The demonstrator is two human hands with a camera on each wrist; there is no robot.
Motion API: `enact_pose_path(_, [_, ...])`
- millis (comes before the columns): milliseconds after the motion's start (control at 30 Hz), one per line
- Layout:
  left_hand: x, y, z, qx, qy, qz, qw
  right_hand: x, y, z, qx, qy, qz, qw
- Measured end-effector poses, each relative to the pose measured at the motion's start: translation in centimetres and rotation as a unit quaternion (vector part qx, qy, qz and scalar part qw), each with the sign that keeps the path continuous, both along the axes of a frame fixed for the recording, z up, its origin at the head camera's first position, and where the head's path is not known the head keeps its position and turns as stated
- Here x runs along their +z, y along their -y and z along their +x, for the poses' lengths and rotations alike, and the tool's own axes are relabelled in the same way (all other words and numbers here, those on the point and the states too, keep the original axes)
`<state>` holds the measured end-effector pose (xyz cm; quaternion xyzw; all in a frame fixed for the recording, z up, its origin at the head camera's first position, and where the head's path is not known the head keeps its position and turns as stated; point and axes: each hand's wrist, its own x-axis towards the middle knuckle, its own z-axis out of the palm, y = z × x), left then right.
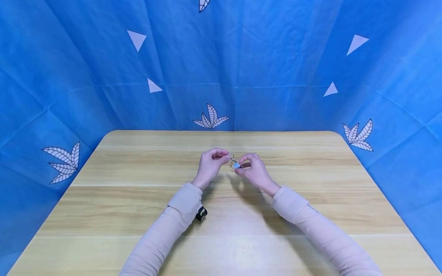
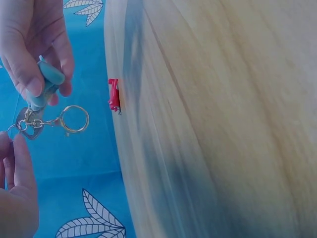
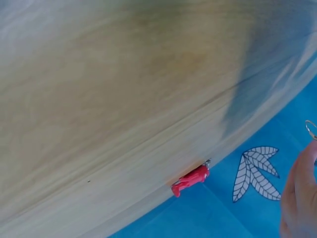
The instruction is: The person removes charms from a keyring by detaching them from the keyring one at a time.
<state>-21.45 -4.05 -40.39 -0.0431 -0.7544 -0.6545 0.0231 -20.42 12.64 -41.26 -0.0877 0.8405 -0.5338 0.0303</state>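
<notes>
Both hands hold a keychain between them above the far middle of the table. My right hand [image 1: 254,170] pinches its blue-green charm [image 2: 51,74] between thumb and fingers. At the other end, my left hand [image 1: 211,165] pinches a small metal link. A gold split ring [image 2: 75,119] hangs free from a short chain, beside a heart-shaped metal tag [image 2: 28,124]. Only part of a hand [image 3: 302,196] and the edge of a gold ring show at the right border of the right wrist view. The charm's exact shape is partly hidden by fingers.
A small red figure with a metal clasp [image 2: 114,95] lies near the edge of the wooden table [image 1: 138,161] in the wrist views. A blue curtain [image 1: 262,76] with leaf prints surrounds the table. A black strap piece [image 1: 201,214] shows under the left sleeve.
</notes>
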Motion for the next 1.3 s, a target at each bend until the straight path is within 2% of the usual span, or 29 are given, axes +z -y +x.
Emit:
enact_pose_path(300, [-0.1, 0.1, 0.0, -0.002, -0.002, 0.008, 1.0000, 0.0, 0.0, 0.0, 0.009, -0.020, 0.045, 0.999])
enact_pose_path(467, [-0.1, 0.2, 0.1, -0.004, -0.001, 0.001, 1.0000, 0.2, 0.1, 0.1, 0.015, -0.025, 0.048, 0.998])
enact_pose_path(733, [-0.2, 0.4, 0.5, -0.024, 0.023, -0.006, 0.9994, 0.5, 0.0, 0.2, 0.066, -0.035, 0.058, 0.995])
enact_pose_path(833, [-0.3, 0.4, 0.5, -0.033, 0.037, -0.003, 0.9988, 0.7, -0.1, 0.1, 0.074, -0.033, 0.061, 0.995])
enact_pose_path(1300, [-0.4, 0.0, 0.4, -0.052, 0.048, 0.040, 0.9966, 1.0, -0.4, 0.0, 0.021, -0.038, 0.034, 0.998])
